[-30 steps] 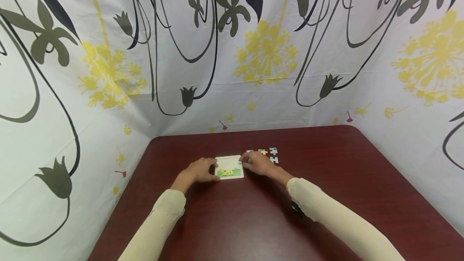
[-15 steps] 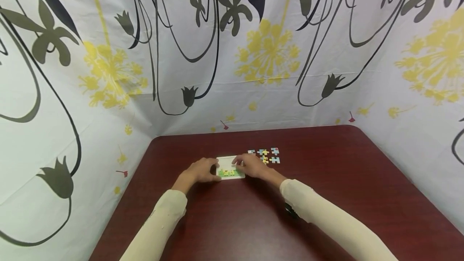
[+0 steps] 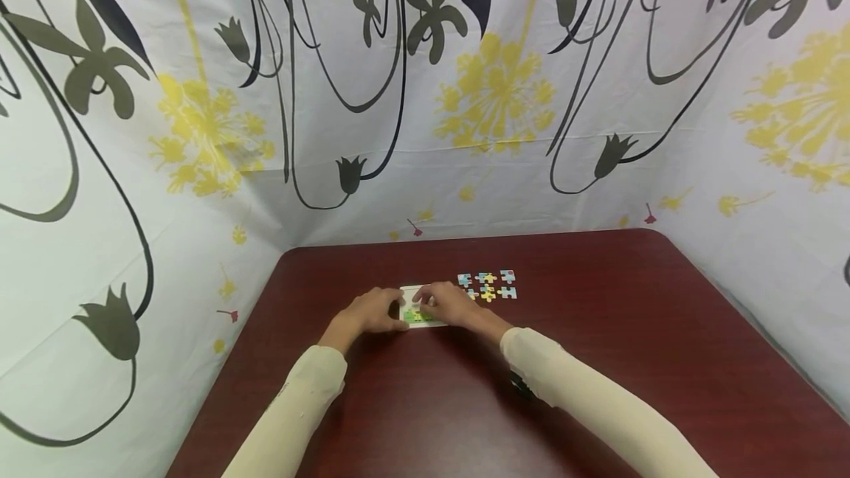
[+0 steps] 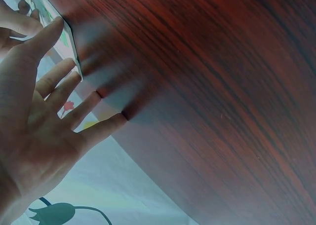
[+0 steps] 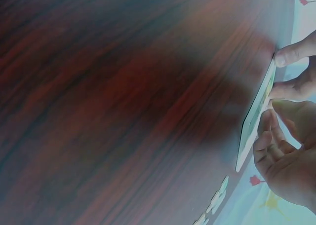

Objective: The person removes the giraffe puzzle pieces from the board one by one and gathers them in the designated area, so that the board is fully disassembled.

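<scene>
The surface [image 3: 598,330] is a dark red-brown top with streaked wood grain and rounded far corners. White patterned sheeting [image 3: 425,168] rises behind it and to its left and right, walling it in on those three sides, with wrinkles and a crosswise crease above its far edge. Large yellow flower heads [image 3: 494,102] and trailing dark stems [image 3: 401,72] are printed high above the surface; a grey-green tulip shape [image 3: 116,323] shows to its left. Soft light leaves a pale sheen [image 3: 434,430] toward the surface's near side.
</scene>
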Demonstrator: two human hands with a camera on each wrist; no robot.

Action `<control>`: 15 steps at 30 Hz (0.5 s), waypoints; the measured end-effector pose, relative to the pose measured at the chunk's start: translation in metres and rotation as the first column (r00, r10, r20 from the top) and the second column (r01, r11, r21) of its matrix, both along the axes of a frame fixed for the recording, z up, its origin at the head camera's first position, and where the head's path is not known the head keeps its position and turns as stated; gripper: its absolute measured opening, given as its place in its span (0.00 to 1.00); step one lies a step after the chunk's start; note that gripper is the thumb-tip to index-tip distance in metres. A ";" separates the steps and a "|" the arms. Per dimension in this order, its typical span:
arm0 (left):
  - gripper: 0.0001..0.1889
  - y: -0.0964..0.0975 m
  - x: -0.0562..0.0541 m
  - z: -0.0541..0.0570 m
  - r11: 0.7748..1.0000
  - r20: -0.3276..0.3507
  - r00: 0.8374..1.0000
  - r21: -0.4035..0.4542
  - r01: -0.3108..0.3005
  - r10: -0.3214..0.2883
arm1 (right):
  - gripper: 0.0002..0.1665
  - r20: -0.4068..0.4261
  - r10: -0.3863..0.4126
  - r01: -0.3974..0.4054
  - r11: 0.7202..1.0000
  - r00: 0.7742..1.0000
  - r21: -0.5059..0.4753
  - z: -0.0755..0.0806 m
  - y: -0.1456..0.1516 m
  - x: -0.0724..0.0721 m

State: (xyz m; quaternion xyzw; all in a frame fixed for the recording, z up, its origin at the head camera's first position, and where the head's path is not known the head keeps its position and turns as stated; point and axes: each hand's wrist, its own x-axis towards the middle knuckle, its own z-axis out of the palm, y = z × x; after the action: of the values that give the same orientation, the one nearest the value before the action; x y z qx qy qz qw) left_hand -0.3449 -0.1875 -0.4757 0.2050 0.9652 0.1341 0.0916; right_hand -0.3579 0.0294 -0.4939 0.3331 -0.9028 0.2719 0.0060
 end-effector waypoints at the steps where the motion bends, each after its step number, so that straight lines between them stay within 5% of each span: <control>1: 0.29 0.000 0.000 0.000 1.000 0.000 1.000 0.002 0.000 0.000 | 0.13 0.005 -0.002 0.002 1.000 1.000 0.002 0.000 -0.001 0.000; 15: 0.30 -0.001 -0.001 -0.001 1.000 -0.008 1.000 -0.003 0.009 -0.009 | 0.17 0.066 0.011 -0.017 0.996 0.998 0.085 -0.001 -0.011 -0.002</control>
State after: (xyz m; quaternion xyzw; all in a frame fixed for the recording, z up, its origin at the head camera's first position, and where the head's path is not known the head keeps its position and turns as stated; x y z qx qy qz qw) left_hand -0.3462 -0.1885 -0.4772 0.2097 0.9649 0.1313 0.0885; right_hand -0.3597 0.0187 -0.4947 0.3303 -0.9110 0.2439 -0.0397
